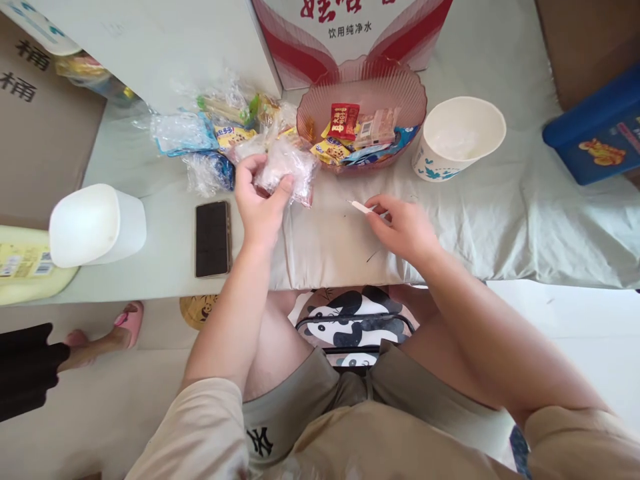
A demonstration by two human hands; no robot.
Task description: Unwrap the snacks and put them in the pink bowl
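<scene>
My left hand (263,200) is closed on a clear, crinkled plastic snack packet (289,170), held above the cloth by the snack pile. In my right hand (403,223) is a small whitish utility knife (361,207), its thin tip pointing left toward the packet but apart from it. Just beyond my hands stands a pink ribbed glass bowl (363,83) holding several wrapped snacks, among them a red packet (344,121). A loose heap of wrapped snacks (230,137) lies to the bowl's left, partly behind my left hand.
A paper cup (457,137) stands right of the bowl, and a white plastic container (100,223) at left. A phone (212,239) lies near the table edge. Boxes (350,40) rise behind, with a blue package (600,127) far right. Another person's foot (123,327) shows lower left.
</scene>
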